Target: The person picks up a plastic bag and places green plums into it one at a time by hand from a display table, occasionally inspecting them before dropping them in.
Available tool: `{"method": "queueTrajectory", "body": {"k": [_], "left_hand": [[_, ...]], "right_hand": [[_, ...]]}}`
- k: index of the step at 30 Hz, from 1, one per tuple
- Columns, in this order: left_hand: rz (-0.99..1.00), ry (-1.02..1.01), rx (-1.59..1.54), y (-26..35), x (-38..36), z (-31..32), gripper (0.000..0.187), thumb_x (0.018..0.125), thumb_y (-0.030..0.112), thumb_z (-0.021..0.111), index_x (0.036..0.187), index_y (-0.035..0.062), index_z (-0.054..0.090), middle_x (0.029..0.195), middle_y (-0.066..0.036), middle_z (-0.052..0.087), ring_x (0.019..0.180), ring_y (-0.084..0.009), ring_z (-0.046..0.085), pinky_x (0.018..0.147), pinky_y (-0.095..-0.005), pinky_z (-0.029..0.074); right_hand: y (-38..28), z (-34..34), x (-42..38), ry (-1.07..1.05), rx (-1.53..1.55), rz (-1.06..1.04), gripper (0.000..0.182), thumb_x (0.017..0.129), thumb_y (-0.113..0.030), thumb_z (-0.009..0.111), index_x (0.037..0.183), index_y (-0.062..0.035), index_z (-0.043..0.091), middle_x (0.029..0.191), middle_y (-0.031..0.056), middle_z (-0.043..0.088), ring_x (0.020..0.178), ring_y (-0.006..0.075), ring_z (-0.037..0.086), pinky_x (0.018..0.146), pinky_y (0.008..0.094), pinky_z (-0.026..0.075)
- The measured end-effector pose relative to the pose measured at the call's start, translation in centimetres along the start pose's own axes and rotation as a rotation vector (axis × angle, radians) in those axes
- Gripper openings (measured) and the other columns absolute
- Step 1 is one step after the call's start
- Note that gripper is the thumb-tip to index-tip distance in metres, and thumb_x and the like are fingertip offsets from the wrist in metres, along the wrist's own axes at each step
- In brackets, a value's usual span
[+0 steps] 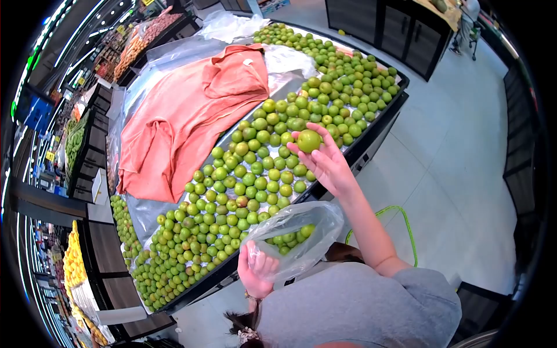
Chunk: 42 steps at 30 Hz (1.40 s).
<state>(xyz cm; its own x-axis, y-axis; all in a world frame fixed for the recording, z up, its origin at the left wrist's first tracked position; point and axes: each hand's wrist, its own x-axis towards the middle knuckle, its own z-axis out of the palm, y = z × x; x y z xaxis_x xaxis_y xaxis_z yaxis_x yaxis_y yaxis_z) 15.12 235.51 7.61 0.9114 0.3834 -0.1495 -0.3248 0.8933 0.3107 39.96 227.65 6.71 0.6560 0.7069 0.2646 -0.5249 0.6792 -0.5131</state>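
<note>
In my right hand (328, 165) a round green fruit (308, 141), like a plum or small apple, rests between the thumb and fingers. It is held up above the sloping display of similar green fruits (249, 191). My left hand (255, 269) is closed on the rim of a clear plastic bag (328, 220), low in front of my body. The bag's mouth gapes toward the display. Several green fruits (290, 239) show through the bag, though the plastic partly blurs them.
A salmon-coloured cloth (185, 116) and clear plastic sheeting (168, 55) cover the display's far part. Its dark edge (371, 130) runs beside me. Yellow fruit (73, 261) stands on a stall at left. A person (467, 26) is far off at upper right.
</note>
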Motion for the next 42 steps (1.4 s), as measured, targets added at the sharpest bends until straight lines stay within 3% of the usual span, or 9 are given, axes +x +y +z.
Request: {"method": "queueTrajectory", "body": {"k": [3,9,13,17,22,24,29,31,42], "left_hand": [[-0.066,-0.034,0.001,-1.0,1.5,0.4,0.035,0.096,0.032,0.026,0.068,0.0143,0.034,0.043,0.006,0.024,0.037,-0.0074,0.018,0.043,-0.0248,0.02],[-0.118,-0.093,-0.07,-2.0,2.9,1.2,0.034,0.097,0.032,0.026,0.07,0.0136,0.035,0.045,0.006,0.026,0.038,-0.0071,0.019,0.043,-0.0247,0.021],[-0.122,-0.11,-0.128,-1.8,3.1,1.5,0.033,0.097,0.032,0.026,0.071,0.0131,0.036,0.046,0.005,0.027,0.038,-0.0073,0.019,0.044,-0.025,0.021],[-0.088,-0.04,-0.089,-1.0,2.2,0.9,0.034,0.097,0.033,0.026,0.071,0.0131,0.036,0.045,0.005,0.026,0.037,-0.0077,0.019,0.044,-0.0254,0.021],[-0.015,-0.071,-0.057,-0.2,1.4,0.4,0.034,0.097,0.032,0.026,0.07,0.013,0.035,0.045,0.005,0.025,0.036,-0.0077,0.018,0.043,-0.0254,0.02],[0.003,-0.034,-0.061,0.0,0.7,0.5,0.034,0.097,0.032,0.026,0.069,0.013,0.035,0.045,0.004,0.025,0.037,-0.0079,0.018,0.043,-0.0253,0.019],[0.062,0.007,-0.047,0.4,-0.9,-0.1,0.035,0.096,0.033,0.027,0.069,0.013,0.034,0.045,0.004,0.025,0.037,-0.0084,0.018,0.043,-0.0255,0.019],[0.076,0.019,-0.071,0.9,-1.5,-0.4,0.035,0.096,0.033,0.027,0.069,0.0132,0.035,0.045,0.004,0.026,0.037,-0.0084,0.018,0.043,-0.0255,0.019],[0.168,0.125,-0.006,1.1,-2.5,-0.8,0.036,0.097,0.033,0.023,0.07,0.0138,0.038,0.043,0.005,0.026,0.035,-0.0065,0.017,0.038,-0.0237,0.017]], "right_hand": [[-2.1,0.1,-1.7,0.026,0.001,0.0,0.045,0.087,-0.003,0.049,0.127,-0.0096,0.032,0.121,0.0151,0.045,0.113,0.0269,0.049,0.092,0.0288,0.045],[-4.7,1.5,-5.1,-0.538,0.033,0.237,0.027,0.087,-0.03,0.054,0.103,-0.0099,0.044,0.083,0.007,0.051,0.069,0.0128,0.053,0.06,0.0239,0.045],[-2.4,3.0,-5.1,-0.725,-0.622,0.708,0.025,0.091,-0.029,0.044,0.087,-0.005,0.047,0.067,0.002,0.046,0.063,0.0112,0.046,0.055,0.0243,0.04],[5.1,-1.6,-7.8,-0.587,-1.714,0.411,0.025,0.088,-0.025,0.049,0.095,-0.0011,0.05,0.087,0.0128,0.053,0.076,0.0273,0.057,0.068,0.0392,0.047],[2.2,0.6,-2.4,-0.958,-1.043,0.273,0.038,0.086,-0.018,0.053,0.122,-0.006,0.046,0.118,0.0112,0.052,0.101,0.0232,0.054,0.088,0.034,0.043],[-1.3,3.5,1.4,-0.768,-0.848,0.415,0.03,0.087,-0.017,0.052,0.115,-0.006,0.053,0.11,0.0063,0.056,0.102,0.0159,0.053,0.089,0.0312,0.042],[2.6,-4.8,14.7,-0.154,-1.555,-0.306,0.03,0.083,-0.018,0.052,0.109,-0.0037,0.052,0.106,0.0139,0.056,0.101,0.0283,0.053,0.088,0.037,0.041],[6.2,-10.1,19.1,0.008,-1.895,-0.022,0.041,0.081,-0.028,0.055,0.114,-0.0058,0.048,0.111,0.0185,0.05,0.106,0.0359,0.047,0.093,0.0419,0.036],[8.7,-11.3,21.4,0.129,-2.109,0.119,0.052,0.076,-0.037,0.061,0.117,-0.0131,0.041,0.113,0.0132,0.051,0.102,0.0334,0.052,0.088,0.0464,0.039]]}}
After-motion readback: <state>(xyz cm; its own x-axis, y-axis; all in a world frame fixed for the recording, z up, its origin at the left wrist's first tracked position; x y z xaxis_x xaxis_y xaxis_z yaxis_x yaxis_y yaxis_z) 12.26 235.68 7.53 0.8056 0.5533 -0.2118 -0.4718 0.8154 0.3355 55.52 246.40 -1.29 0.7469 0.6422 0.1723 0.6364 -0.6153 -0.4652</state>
